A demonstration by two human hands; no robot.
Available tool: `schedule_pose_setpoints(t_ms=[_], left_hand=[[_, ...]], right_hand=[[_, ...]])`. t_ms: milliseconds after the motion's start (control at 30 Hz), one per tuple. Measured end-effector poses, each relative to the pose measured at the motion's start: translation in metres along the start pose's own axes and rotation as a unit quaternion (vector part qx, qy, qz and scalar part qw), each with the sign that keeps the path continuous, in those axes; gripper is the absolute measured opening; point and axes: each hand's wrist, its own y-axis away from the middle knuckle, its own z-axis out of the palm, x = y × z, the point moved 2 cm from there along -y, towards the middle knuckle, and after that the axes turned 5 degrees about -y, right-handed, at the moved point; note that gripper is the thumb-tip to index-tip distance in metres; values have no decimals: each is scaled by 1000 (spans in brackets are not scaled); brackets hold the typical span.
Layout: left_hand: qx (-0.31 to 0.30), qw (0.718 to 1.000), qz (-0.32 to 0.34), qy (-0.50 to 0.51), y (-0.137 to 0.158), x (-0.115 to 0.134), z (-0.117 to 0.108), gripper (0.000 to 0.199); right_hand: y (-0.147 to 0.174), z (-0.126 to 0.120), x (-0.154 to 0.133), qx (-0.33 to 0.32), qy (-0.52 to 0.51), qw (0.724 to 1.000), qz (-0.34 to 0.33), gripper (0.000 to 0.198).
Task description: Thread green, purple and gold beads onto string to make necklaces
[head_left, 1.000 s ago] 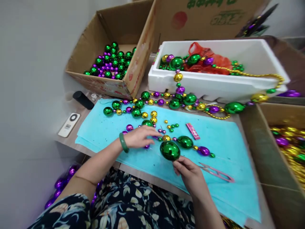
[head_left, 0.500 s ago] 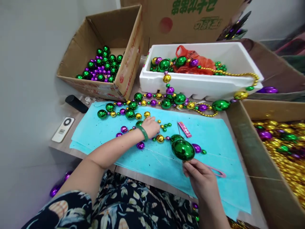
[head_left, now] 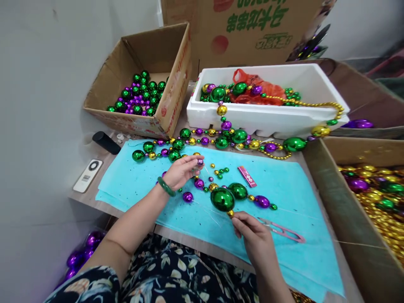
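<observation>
My left hand (head_left: 181, 173), with a green bangle at its wrist, pinches a small purple bead (head_left: 200, 162) above the cloth. A thin pale line shows just beside that bead. My right hand (head_left: 254, 231) has its fingertips closed on a small gold bead (head_left: 230, 213). Against this sits a large green bead (head_left: 222, 199), raised and tilted toward the left hand. Behind it a strung row with another green bead (head_left: 238, 191) and an oval purple bead (head_left: 261, 201) lies on the blue cloth (head_left: 271, 252). Pink thread snips (head_left: 285, 232) lie beside my right hand.
A pink packet (head_left: 247, 176) and loose small beads (head_left: 221, 172) lie on the cloth. Behind are a cardboard box (head_left: 139, 122) of beads and a white foam box (head_left: 246, 120) with bead garlands over its rim. Another bead-filled box (head_left: 328, 189) stands right; a white phone-like device (head_left: 87, 176) lies left.
My left hand has risen off the cloth, turned, and now pinches a small purple bead. My right hand has moved left with the large green bead, uncovering more of the snips.
</observation>
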Motion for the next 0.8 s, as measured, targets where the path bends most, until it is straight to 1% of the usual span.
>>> schedule_pose_setpoints(t_ms=[67, 167, 433, 600, 800], left_hand=[[0, 1000, -9, 18, 5, 2, 0, 27], [11, 1000, -16, 19, 9, 4, 0, 24], [6, 999, -15, 40, 12, 5, -2, 19], [-1, 999, -11, 49, 12, 5, -4, 21], [7, 1000, 5, 22, 14, 4, -7, 24]], right_hand=[[0, 5, -2, -4, 4, 1000, 8, 22], [0, 10, -4, -5, 9, 1000, 15, 24], [0, 10, -4, 1, 10, 1000, 16, 25], [0, 13, -6, 2, 11, 1000, 17, 26], [1, 13, -7, 0, 16, 999, 30, 28]])
